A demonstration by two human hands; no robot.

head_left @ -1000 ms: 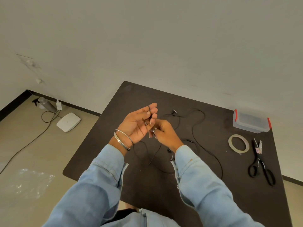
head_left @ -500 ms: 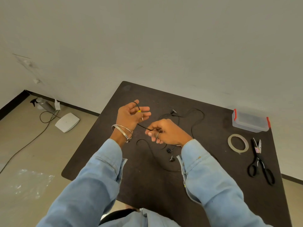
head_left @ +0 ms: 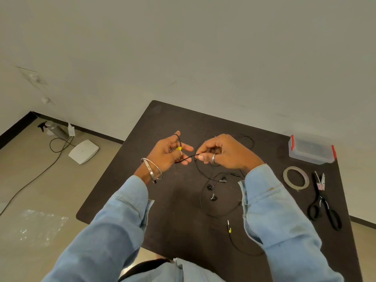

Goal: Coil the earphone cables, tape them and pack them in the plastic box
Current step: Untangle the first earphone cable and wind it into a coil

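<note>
The left hand (head_left: pixel 169 152) holds the plug end of a black earphone cable (head_left: pixel 186 159), its yellow-marked jack pinched between thumb and fingers, with a first loop running up over the index finger. The right hand (head_left: pixel 221 152) is curled round the same cable just beside the left, thumb and forefinger pinching it so that a short span hangs between the two hands. The rest of the cable trails down from the right hand to the worktop (head_left: pixel 175 210), where earbuds (head_left: pixel 213 197) and loose loops lie tangled nearer the person than the hands. A second yellow-tipped jack (head_left: pixel 229 227) lies nearer still, so two sets seem to be mixed.

The step in hand looks like the start of coiling. To do it well, the left hand should keep the plug pinned while the right feeds each turn over the left fingers at an even size, letting the cable slip through the pinch rather than dragging it, or the tangle on the worktop may tighten. The tape roll (head_left: pixel 296 178), the scissors (head_left: pixel 324 208) and the closed plastic box (head_left: pixel 311 148) wait well to the right of the hands.
</note>
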